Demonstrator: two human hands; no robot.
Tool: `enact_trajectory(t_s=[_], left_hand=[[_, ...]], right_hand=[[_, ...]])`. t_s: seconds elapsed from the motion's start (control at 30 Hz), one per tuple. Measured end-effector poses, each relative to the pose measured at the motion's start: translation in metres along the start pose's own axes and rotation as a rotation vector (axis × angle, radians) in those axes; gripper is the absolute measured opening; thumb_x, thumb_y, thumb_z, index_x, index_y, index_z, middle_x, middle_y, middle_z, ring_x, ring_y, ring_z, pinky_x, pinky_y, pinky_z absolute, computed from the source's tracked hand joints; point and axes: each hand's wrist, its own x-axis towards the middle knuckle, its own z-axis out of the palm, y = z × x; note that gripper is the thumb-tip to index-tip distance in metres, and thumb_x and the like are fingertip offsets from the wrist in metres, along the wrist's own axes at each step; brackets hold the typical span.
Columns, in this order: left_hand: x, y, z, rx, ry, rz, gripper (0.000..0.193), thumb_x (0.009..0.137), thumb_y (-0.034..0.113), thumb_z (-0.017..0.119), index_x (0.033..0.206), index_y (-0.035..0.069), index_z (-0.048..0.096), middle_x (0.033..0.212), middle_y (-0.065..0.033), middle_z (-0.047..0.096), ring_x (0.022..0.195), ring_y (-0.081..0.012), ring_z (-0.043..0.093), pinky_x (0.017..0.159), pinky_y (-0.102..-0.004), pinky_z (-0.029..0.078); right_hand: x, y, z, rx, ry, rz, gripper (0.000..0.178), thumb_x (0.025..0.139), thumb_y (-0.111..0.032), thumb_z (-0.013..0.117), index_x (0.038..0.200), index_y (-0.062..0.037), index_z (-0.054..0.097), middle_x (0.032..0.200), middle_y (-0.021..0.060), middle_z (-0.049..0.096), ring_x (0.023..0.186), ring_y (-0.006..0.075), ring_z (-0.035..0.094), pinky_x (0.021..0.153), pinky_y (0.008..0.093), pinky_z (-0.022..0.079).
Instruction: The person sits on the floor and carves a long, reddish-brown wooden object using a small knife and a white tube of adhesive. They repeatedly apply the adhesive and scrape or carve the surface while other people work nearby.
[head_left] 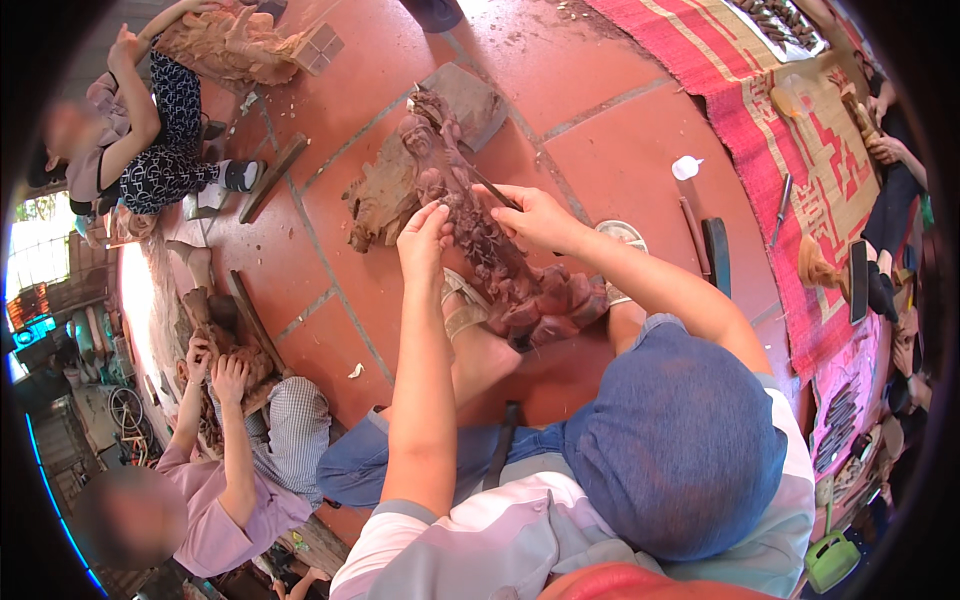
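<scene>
A tall, dark reddish-brown carved wooden figure (pixel 470 215) leans away from me, its wider base between my feet. Its upper end rests by a rough wood block (pixel 470 105). My right hand (pixel 535 218) is closed round a thin dark tool (pixel 494 190), whose tip reaches the carving's right side; its exact kind does not show. My left hand (pixel 425 238) is at the carving's left side, fingers pinched together. Anything between those fingertips is too small to make out. A rough, pale brown piece of wood (pixel 383 190) lies left of the figure.
On the tiled floor at right are a white container (pixel 687 167), a brown stick (pixel 693 235) and a dark flat bar (pixel 716 255). Beyond lies a red woven mat (pixel 735 110) with a slim tool (pixel 783 210). Two people work on wooden carvings at left. A blue cap (pixel 680 440) blocks the lower right.
</scene>
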Motion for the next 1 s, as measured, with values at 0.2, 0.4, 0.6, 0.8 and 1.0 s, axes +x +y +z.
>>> enact_trajectory(t_s=[0.2, 0.4, 0.6, 0.8, 1.0], left_hand=[[0.001, 0.0, -0.001, 0.038, 0.005, 0.002, 0.03, 0.077, 0.01, 0.065, 0.103, -0.002, 0.058, 0.079, 0.0, 0.059, 0.061, -0.0048, 0.052, 0.051, -0.0166, 0.041], [0.003, -0.003, -0.001, 0.079, 0.003, 0.032, 0.03, 0.076, 0.011, 0.066, 0.103, -0.001, 0.058, 0.082, -0.0005, 0.06, 0.064, -0.0057, 0.053, 0.055, -0.0169, 0.042], [0.003, -0.003, -0.004, 0.062, -0.021, 0.011, 0.029, 0.076, 0.011, 0.066, 0.102, -0.001, 0.059, 0.082, -0.0008, 0.061, 0.065, -0.0062, 0.054, 0.055, -0.017, 0.042], [0.005, -0.002, -0.002, 0.13, -0.019, 0.006, 0.03, 0.077, 0.014, 0.067, 0.102, 0.0, 0.06, 0.08, -0.0003, 0.061, 0.064, -0.0054, 0.053, 0.054, -0.0164, 0.041], [0.006, -0.005, 0.0, 0.136, 0.011, 0.039, 0.027, 0.077, 0.013, 0.068, 0.099, 0.0, 0.06, 0.078, 0.0005, 0.06, 0.062, -0.0046, 0.052, 0.052, -0.0169, 0.041]], right_hand=[[-0.006, -0.007, 0.008, -0.031, -0.022, 0.059, 0.044, 0.086, -0.008, 0.047, 0.129, -0.0191, 0.044, 0.062, -0.0034, 0.046, 0.055, 0.0036, 0.042, 0.048, 0.0208, 0.037], [-0.005, -0.005, 0.009, -0.112, -0.015, 0.026, 0.043, 0.082, -0.007, 0.049, 0.124, -0.0149, 0.049, 0.066, 0.0017, 0.054, 0.057, 0.007, 0.047, 0.054, 0.0254, 0.041], [-0.007, -0.011, 0.011, -0.139, -0.027, 0.012, 0.042, 0.081, -0.007, 0.048, 0.122, -0.0136, 0.051, 0.066, 0.0028, 0.055, 0.057, 0.0077, 0.048, 0.054, 0.0259, 0.042], [-0.005, -0.011, 0.007, -0.172, -0.046, 0.025, 0.042, 0.081, -0.006, 0.047, 0.122, -0.0142, 0.052, 0.067, 0.002, 0.056, 0.057, 0.0077, 0.05, 0.053, 0.0256, 0.042], [-0.003, -0.004, 0.006, -0.102, -0.056, 0.104, 0.044, 0.082, -0.006, 0.045, 0.124, -0.0162, 0.05, 0.061, 0.0012, 0.051, 0.053, 0.0068, 0.046, 0.05, 0.0229, 0.041]])
